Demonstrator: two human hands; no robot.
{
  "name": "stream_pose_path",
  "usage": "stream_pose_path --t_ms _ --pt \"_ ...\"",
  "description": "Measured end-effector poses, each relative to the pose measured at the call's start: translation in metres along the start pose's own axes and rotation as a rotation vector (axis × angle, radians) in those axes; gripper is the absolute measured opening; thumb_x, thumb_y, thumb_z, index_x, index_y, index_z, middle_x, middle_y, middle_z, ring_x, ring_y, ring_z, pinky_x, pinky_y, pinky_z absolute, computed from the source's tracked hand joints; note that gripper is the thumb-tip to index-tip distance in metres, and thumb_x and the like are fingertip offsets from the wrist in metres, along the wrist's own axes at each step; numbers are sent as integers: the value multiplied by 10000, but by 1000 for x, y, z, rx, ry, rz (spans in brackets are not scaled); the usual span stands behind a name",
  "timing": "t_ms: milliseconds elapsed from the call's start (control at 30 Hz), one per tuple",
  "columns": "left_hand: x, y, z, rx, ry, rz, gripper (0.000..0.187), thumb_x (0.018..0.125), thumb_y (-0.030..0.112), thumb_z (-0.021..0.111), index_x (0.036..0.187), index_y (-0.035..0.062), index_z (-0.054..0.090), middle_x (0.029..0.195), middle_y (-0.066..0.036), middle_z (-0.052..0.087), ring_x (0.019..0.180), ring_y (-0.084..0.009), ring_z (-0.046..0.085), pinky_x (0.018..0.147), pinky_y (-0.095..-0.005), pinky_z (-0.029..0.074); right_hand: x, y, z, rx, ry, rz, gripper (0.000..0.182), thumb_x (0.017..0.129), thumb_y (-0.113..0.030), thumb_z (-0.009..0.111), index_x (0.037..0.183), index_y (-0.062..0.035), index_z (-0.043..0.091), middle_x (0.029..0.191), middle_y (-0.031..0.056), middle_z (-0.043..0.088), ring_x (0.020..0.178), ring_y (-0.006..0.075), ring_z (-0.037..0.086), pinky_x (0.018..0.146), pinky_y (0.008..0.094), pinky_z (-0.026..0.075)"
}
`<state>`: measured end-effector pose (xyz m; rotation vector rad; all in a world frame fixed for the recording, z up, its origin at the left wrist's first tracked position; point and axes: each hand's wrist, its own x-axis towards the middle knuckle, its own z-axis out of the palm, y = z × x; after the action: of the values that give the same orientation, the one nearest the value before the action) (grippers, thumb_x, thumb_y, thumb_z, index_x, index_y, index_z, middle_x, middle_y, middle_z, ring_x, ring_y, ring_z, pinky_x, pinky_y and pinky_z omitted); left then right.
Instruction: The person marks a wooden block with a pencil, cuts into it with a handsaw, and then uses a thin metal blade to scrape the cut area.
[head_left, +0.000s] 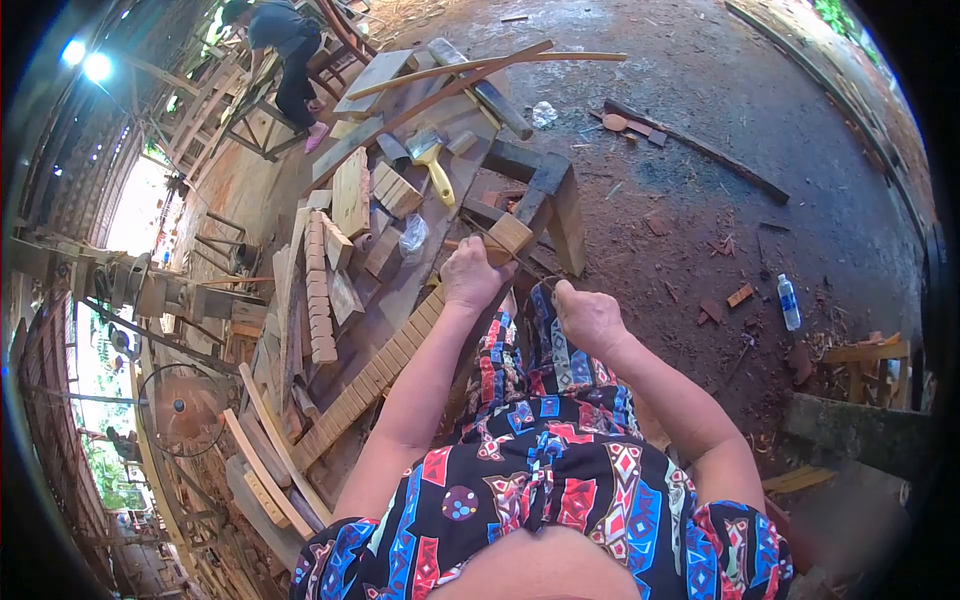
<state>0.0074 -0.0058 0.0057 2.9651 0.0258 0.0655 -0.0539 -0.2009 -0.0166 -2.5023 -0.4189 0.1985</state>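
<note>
My left hand is closed around a small wooden block, beside the edge of the cluttered workbench. To its right, my right hand is closed on the end of a thin dark tool that reaches toward the block. The tool's exact kind is hard to tell. A long notched wooden strip lies on the bench by my left forearm. Behind my hands stands a dark angular wooden frame. A brush with a yellow handle lies among the wood pieces.
Wood blocks and long sticks cover the bench to the left. A water bottle and a dark plank are on the ground at right. A person bends over farther back. A round fan stands at left.
</note>
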Motion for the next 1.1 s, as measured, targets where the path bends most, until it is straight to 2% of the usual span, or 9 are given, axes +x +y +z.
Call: stream_pose_path --t_ms 100,167,400,633,800,1100 --pt "2 -1 0 -18 14 2 564 649 419 774 968 9 552 963 -161 621 873 -321 648 762 -417 523 -6 1 -4 -23 -16 8 99 837 -112 496 887 -31 466 692 208 633 703 387 651 622 483 507" --pt "1 -1 1 -45 15 1 576 650 453 771 938 8 545 957 -185 642 885 -353 642 769 -444 501 -6 -1 -5 -29 -48 29 111 836 -118 497 892 -25 473 706 220 635 718 392 652 635 486 506" --pt "1 -3 2 -44 45 15 574 643 454 774 932 14 547 956 -182 645 888 -349 641 771 -443 500 32 -27 -6 14 -21 2 136 816 -129 507 890 -16 492 736 224 643 756 393 654 661 485 506" --pt "1 -2 2 -52 5 -4 572 652 462 772 927 11 551 942 -183 644 875 -352 640 770 -443 498 1 -5 -4 -23 -86 54 132 805 -117 512 896 -24 492 737 212 644 754 389 653 661 487 502" --pt "-1 -2 -2 -51 19 3 568 656 454 773 930 9 549 941 -183 642 877 -354 639 771 -446 499 29 -15 -3 -19 -19 15 115 796 -86 493 898 -31 487 747 211 649 751 386 655 653 486 504" --pt "-3 1 -3 -84 8 -4 537 663 442 772 924 26 554 943 -184 639 880 -364 637 768 -449 499 -10 -8 -15 -71 -81 61 127 796 -62 495 919 -38 477 729 216 649 733 386 658 638 482 509"
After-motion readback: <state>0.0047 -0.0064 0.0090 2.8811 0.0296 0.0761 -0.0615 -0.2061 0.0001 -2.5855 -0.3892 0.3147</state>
